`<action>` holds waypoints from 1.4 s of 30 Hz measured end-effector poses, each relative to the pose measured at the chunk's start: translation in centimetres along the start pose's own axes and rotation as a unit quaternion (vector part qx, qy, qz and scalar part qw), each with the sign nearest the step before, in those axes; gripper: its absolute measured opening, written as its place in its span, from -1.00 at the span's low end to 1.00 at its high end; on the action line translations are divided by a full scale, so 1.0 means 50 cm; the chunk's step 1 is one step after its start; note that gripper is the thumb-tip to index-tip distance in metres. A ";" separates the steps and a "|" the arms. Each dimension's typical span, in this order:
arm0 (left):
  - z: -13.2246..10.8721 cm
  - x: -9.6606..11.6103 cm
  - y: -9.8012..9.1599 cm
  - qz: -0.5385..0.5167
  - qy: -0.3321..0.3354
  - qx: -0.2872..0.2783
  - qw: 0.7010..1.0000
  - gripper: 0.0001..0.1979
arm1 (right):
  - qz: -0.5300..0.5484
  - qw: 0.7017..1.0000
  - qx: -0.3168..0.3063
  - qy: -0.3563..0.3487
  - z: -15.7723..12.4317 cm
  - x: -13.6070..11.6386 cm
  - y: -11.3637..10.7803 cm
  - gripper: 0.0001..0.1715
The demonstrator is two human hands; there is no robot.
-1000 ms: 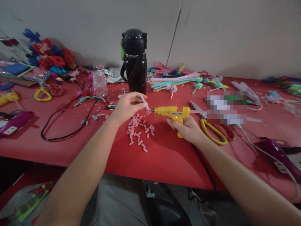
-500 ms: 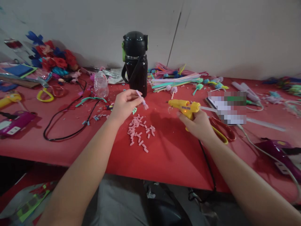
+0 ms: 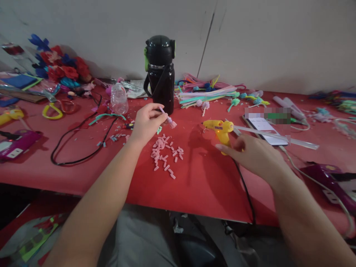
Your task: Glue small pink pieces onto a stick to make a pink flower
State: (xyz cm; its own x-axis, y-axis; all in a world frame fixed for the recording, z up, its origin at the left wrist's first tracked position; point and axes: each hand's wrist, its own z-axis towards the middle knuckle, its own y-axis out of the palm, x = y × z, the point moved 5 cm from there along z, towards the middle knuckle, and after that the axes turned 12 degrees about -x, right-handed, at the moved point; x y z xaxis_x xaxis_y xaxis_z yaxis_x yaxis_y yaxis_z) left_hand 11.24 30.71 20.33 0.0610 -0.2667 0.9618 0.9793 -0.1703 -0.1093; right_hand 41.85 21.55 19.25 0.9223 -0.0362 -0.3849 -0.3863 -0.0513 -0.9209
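My left hand [image 3: 150, 120] pinches a short lilac pipe cleaner stem with a fluffy pink-lilac tip [image 3: 171, 123], held just above the table. Below it lies a loose heap of short pink cut pieces [image 3: 160, 146], which look like snipped pipe cleaner. To the right is a yellow hot glue gun [image 3: 222, 135], its nozzle pointing left and a clear glue stick [image 3: 292, 139] sticking out of its back. My right hand [image 3: 247, 152] is beside the gun's handle, thumb and fingers apart and no longer wrapped around it.
A black flask [image 3: 160, 74] stands behind my left hand, beside a small clear bottle [image 3: 119, 99]. Pipe cleaners [image 3: 207, 95] lie along the wall. A phone [image 3: 264, 128] is at right, and cables cross the red table on both sides.
My right hand has loosened from the glue gun and shifted right and slightly down. The gun has tilted and moved slightly right. My left hand keeps its pinch, with the fluffy tip turned a little.
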 end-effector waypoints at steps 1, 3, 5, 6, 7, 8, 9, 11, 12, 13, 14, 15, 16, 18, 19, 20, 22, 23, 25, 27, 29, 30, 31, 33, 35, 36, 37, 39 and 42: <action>0.000 -0.001 -0.001 0.003 0.000 0.006 1.000 -0.74 | -0.031 0.999 -0.019 0.041 -0.018 0.000 -0.006 -0.32; 0.001 -0.001 -0.001 0.009 0.000 0.009 1.000 -0.73 | -0.035 0.996 -0.074 0.032 -0.046 -0.031 -0.010 -0.32; 0.001 0.000 -0.001 0.009 0.000 0.003 1.000 -0.75 | 0.034 0.988 -0.129 -0.072 -0.054 -0.092 -0.004 -0.38; 0.000 0.001 0.000 0.004 -0.001 0.000 1.000 -0.77 | 0.075 0.977 -0.156 -0.126 -0.050 -0.126 0.002 -0.43; 0.000 0.001 -0.001 -0.002 -0.003 -0.002 1.000 -0.79 | 0.107 0.967 -0.160 -0.165 -0.040 -0.155 0.006 -0.48; -0.001 0.001 -0.001 -0.008 -0.005 -0.003 1.000 -0.80 | 0.131 0.962 -0.146 -0.188 -0.025 -0.179 0.010 -0.53; -0.001 0.001 -0.002 -0.013 -0.008 -0.004 1.000 -0.80 | 0.158 0.958 -0.123 -0.204 -0.006 -0.198 0.014 -0.56; -0.002 -0.002 -0.004 -0.015 -0.017 -0.006 1.000 -0.81 | 0.219 0.944 -0.110 -0.220 0.032 -0.223 0.033 -0.56; -0.001 -0.004 -0.004 -0.016 -0.021 -0.008 1.000 -0.81 | 0.255 0.937 -0.090 -0.221 0.048 -0.228 0.041 -0.55; -0.001 -0.005 -0.004 -0.016 -0.025 -0.012 0.999 -0.81 | 0.287 0.931 -0.057 -0.218 0.059 -0.229 0.046 -0.55; -0.001 -0.007 -0.004 -0.016 -0.030 -0.016 0.999 -0.81 | 0.316 0.924 -0.028 -0.215 0.067 -0.228 0.052 -0.54; -0.001 -0.007 -0.002 -0.014 -0.033 -0.021 0.999 -0.81 | 0.341 0.916 -0.005 -0.212 0.070 -0.226 0.058 -0.53; -0.002 -0.007 0.000 -0.013 -0.036 -0.027 0.999 -0.80 | 0.362 0.908 0.009 -0.211 0.070 -0.224 0.064 -0.51; -0.004 -0.003 0.007 -0.007 -0.042 -0.038 0.998 -0.80 | 0.388 0.897 0.010 -0.211 0.069 -0.222 0.075 -0.48; -0.006 -0.001 0.010 -0.006 -0.046 -0.043 0.998 -0.81 | 0.394 0.895 0.006 -0.210 0.068 -0.221 0.079 -0.47; -0.008 0.001 0.013 -0.004 -0.051 -0.047 0.998 -0.81 | 0.397 0.894 0.004 -0.207 0.068 -0.220 0.081 -0.46; -0.011 0.005 0.018 -0.003 -0.059 -0.054 0.997 -0.82 | 0.395 0.896 0.002 -0.202 0.071 -0.218 0.085 -0.44; -0.012 0.007 0.019 -0.001 -0.062 -0.057 0.996 -0.82 | 0.393 0.897 0.001 -0.201 0.073 -0.218 0.087 -0.44; -0.014 0.009 0.021 0.005 -0.065 -0.061 0.996 -0.84 | 0.390 0.898 -0.002 -0.206 0.077 -0.219 0.090 -0.42; -0.014 0.009 0.022 0.012 -0.067 -0.065 0.996 -0.84 | 0.387 0.897 -0.003 -0.213 0.078 -0.220 0.093 -0.41; -0.013 0.006 0.022 0.012 -0.066 -0.068 0.995 -0.84 | 0.382 0.898 -0.006 -0.217 0.078 -0.220 0.096 -0.41; -0.012 0.005 0.022 0.010 -0.065 -0.070 0.995 -0.83 | 0.379 0.900 -0.008 -0.216 0.078 -0.219 0.097 -0.41; -0.012 0.004 0.022 0.007 -0.063 -0.072 0.995 -0.83 | 0.377 0.901 -0.011 -0.215 0.077 -0.218 0.099 -0.40; -0.011 0.002 0.023 0.005 -0.060 -0.075 0.995 -0.82 | 0.373 0.904 -0.016 -0.210 0.077 -0.216 0.100 -0.39; -0.012 0.003 0.024 0.005 -0.059 -0.077 0.995 -0.82 | 0.373 0.904 -0.021 -0.207 0.079 -0.213 0.102 -0.38; -0.013 0.004 0.025 0.005 -0.059 -0.078 0.995 -0.82 | 0.374 0.904 -0.023 -0.204 0.079 -0.213 0.103 -0.37; -0.014 0.005 0.025 0.004 -0.058 -0.079 0.995 -0.83 | 0.377 0.903 -0.027 -0.202 0.080 -0.213 0.105 -0.36; -0.015 0.008 0.027 0.006 -0.057 -0.081 0.995 -0.83 | 0.385 0.901 -0.034 -0.199 0.082 -0.214 0.106 -0.37; -0.014 0.010 0.025 0.016 -0.047 -0.082 0.995 -0.81 | 0.392 0.899 -0.042 -0.192 0.081 -0.211 0.101 -0.41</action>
State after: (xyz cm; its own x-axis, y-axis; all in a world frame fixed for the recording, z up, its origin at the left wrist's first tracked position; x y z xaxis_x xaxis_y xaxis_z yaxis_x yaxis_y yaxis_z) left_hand 12.37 29.69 20.50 0.1179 -0.1864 0.9754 0.9320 -0.3182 -0.1735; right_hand 30.22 25.72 18.39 0.2967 0.2526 -0.9210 -0.9044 -0.2354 -0.3559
